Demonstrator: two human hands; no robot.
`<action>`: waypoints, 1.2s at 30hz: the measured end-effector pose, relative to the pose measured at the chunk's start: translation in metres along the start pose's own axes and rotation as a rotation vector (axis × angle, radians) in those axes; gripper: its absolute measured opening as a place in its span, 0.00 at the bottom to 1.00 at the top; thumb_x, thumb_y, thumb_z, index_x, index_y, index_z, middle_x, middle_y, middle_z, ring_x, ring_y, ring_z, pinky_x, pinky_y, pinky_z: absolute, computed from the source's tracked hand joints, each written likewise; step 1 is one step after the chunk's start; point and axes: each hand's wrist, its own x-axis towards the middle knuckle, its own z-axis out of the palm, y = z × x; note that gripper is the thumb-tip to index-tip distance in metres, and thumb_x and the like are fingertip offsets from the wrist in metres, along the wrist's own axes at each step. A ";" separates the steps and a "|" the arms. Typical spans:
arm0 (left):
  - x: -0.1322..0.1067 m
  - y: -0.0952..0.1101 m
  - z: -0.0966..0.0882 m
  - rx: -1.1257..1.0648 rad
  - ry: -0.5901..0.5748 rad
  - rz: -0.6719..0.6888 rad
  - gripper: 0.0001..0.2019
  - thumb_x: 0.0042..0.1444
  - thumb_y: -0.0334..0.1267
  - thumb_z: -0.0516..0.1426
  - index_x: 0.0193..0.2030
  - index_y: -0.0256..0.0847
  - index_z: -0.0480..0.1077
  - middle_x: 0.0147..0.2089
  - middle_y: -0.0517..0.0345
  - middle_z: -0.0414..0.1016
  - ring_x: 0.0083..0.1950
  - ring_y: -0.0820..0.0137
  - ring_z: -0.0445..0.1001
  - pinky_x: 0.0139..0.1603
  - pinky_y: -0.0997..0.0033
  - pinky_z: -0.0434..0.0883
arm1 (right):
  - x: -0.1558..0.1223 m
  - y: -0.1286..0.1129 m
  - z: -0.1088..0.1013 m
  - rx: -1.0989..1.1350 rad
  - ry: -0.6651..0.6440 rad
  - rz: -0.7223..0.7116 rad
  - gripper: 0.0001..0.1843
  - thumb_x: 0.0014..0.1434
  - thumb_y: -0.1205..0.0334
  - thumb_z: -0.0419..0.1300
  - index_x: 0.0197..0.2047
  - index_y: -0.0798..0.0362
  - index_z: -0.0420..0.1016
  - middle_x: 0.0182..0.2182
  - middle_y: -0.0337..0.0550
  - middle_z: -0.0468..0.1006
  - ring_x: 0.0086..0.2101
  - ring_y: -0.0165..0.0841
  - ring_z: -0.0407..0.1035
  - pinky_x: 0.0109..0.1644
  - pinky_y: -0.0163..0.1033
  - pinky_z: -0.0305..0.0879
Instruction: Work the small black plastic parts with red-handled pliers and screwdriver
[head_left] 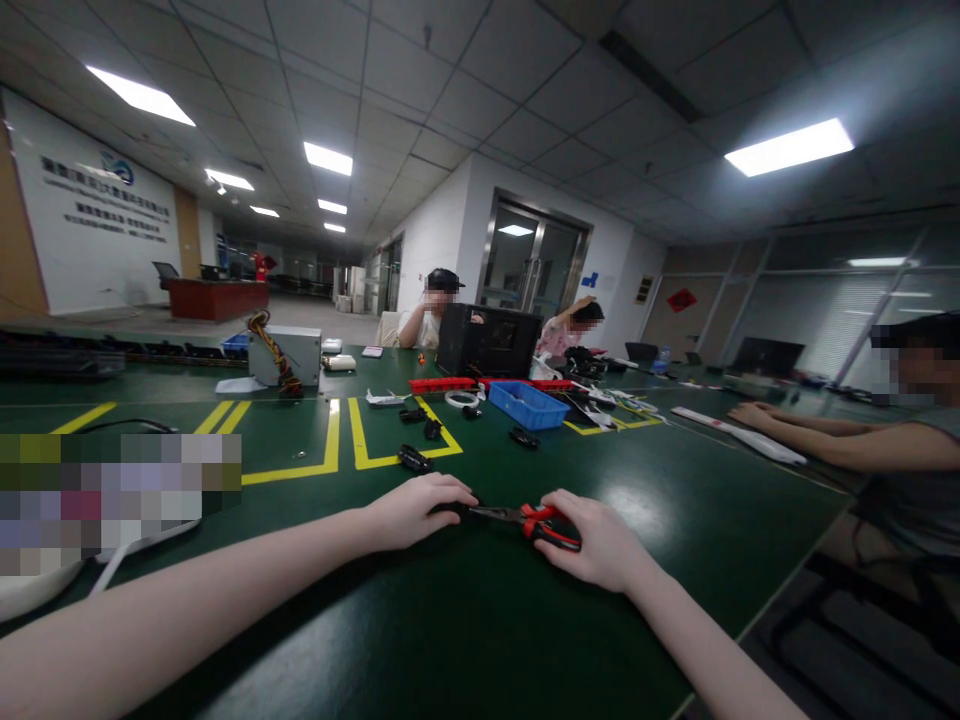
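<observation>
My right hand (596, 540) is closed around the red and black handles of a pair of pliers (525, 517), whose thin jaws point left. My left hand (420, 507) rests on the green table (465, 620) with its fingers curled, right at the jaw tips. It pinches something small and dark that I cannot make out. Both forearms reach in from the bottom edge.
Small black parts (414, 459) lie just beyond my hands inside yellow floor-style markings. Farther back stand a blue bin (528, 404), a red tray (442, 384), a black computer case (487, 341) and a power supply unit (283, 356). Two people sit behind; another person's arms (817, 435) rest at right.
</observation>
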 end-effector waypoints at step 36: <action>-0.001 0.006 0.001 0.149 0.080 -0.138 0.18 0.59 0.40 0.56 0.56 0.40 0.66 0.51 0.50 0.72 0.53 0.62 0.70 0.56 0.60 0.67 | -0.001 0.003 0.001 -0.074 0.027 -0.016 0.18 0.55 0.49 0.59 0.44 0.51 0.69 0.38 0.45 0.75 0.34 0.35 0.69 0.38 0.41 0.64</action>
